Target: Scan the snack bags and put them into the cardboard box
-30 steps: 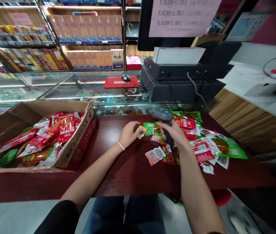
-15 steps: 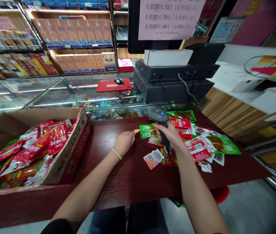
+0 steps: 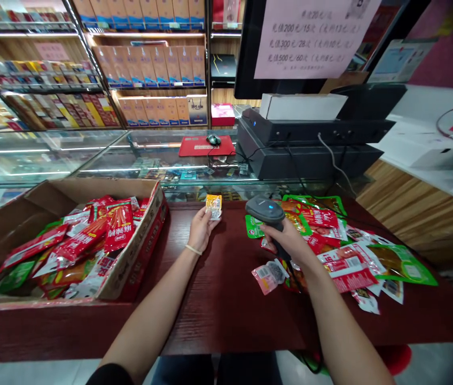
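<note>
The small yellow packet (image 3: 213, 206), light and crinkly we judge, sits pinched by its lower edge in our left hand (image 3: 201, 229), while our right hand (image 3: 286, 240) is clamped on the scanner (image 3: 266, 209).

Shop interior. Dark red wooden counter (image 3: 218, 299) across lower frame. Glass display case (image 3: 90, 160) behind it, lit from inside. Lit wooden shelves (image 3: 146, 64) of boxed goods upper left. Wood-panelled wall (image 3: 414, 208) at right. Pale floor (image 3: 30, 371) bottom left.

Left hand (image 3: 201, 229) lifts orange packet (image 3: 213, 206); right hand (image 3: 286, 239) grips scanner (image 3: 267, 209).
</note>
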`<state>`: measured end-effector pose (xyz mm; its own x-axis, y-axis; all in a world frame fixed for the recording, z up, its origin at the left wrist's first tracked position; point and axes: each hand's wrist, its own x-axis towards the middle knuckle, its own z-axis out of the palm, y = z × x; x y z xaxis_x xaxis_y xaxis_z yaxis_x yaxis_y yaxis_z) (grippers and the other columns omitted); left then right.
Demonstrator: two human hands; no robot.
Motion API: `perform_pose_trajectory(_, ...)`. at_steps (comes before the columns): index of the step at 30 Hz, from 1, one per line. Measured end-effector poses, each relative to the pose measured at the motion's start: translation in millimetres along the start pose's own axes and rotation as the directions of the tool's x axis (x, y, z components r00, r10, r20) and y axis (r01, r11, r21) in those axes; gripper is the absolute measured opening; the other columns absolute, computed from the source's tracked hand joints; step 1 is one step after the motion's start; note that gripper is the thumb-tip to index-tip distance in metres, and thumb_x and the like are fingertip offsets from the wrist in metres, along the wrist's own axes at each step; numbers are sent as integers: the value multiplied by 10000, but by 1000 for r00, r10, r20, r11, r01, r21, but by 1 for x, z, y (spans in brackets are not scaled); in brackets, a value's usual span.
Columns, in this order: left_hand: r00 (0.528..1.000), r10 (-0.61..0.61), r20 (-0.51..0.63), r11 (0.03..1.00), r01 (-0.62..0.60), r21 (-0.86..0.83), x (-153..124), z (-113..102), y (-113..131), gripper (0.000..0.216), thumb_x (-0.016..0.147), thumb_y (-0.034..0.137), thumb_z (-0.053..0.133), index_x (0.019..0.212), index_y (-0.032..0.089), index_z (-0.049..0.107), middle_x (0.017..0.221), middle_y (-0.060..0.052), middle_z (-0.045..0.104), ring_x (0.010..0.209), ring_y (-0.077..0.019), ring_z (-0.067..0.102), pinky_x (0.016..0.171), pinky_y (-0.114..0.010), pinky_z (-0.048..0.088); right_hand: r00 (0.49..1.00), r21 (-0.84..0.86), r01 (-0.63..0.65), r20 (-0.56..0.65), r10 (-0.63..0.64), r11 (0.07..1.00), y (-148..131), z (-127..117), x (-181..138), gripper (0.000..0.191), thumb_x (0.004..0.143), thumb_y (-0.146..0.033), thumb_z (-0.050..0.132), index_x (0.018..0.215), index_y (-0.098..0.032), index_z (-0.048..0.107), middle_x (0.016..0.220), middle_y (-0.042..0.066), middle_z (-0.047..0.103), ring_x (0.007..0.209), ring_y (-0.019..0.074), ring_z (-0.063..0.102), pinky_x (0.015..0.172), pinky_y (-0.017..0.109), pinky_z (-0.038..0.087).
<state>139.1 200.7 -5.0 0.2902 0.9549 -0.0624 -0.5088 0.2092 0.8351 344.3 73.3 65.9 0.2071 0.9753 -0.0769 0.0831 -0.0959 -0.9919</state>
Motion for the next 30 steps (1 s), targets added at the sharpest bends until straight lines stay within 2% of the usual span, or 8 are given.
perform_pose_trajectory(4,999,12,-49,999,-13,-36,5,-5,-3,427,691,242,766,1086,181,614,1032,-39,705,866,-110,660,836,-255,516,996,-86,-34,75,41,996,-2,10,-3,589,758,-441,714,1214,-260,388,523,-113,510,345,109,448,339,212,352)
perform_pose_trajectory(7,997,15,-79,999,-19,-45,8,-6,-6,435,676,245,773,1077,178,620,1022,-49,707,879,-132,662,828,-277,519,989,-147,3,149,20,989,1,13,-3,619,789,-428,688,1290,-269,360,547,-106,521,355,101,453,354,208,364)
perform_pose_trajectory(12,996,13,-91,998,-18,-55,10,-7,-9,444,668,239,780,1082,179,630,1023,-57,708,885,-147,665,826,-295,524,985,-198,-9,165,42,980,10,13,0,533,798,-438,686,1238,-253,450,525,-84,520,365,117,469,352,223,373)
perform_pose_trajectory(16,995,16,-97,999,-21,-50,9,-4,-8,420,671,224,773,1067,175,642,1016,-62,713,884,-157,673,831,-307,529,985,-205,-28,159,62,978,11,12,0,400,795,-444,685,1092,-225,530,535,-67,533,372,114,483,363,226,373)
perform_pose_trajectory(20,995,32,-91,999,-35,-33,9,-3,-8,403,661,197,773,1043,158,654,1053,-82,706,933,-175,674,842,-302,527,986,-187,-35,154,65,982,9,12,0,356,796,-440,679,1022,-213,523,531,-72,526,374,107,482,366,219,368)
perform_pose_trajectory(26,994,22,-102,999,-26,-40,11,-5,-9,438,663,225,766,1074,171,625,996,-53,704,852,-141,664,781,-281,538,989,-167,-41,134,64,985,10,11,1,390,778,-448,691,1023,-219,493,520,-84,531,363,106,476,351,211,363)
perform_pose_trajectory(30,993,46,-111,999,-47,-6,10,-2,-7,454,650,249,770,1071,168,619,988,-51,704,817,-132,657,743,-261,533,993,-81,-65,98,73,995,8,12,1,382,757,-457,708,945,-224,471,508,-96,516,349,98,455,337,205,356)
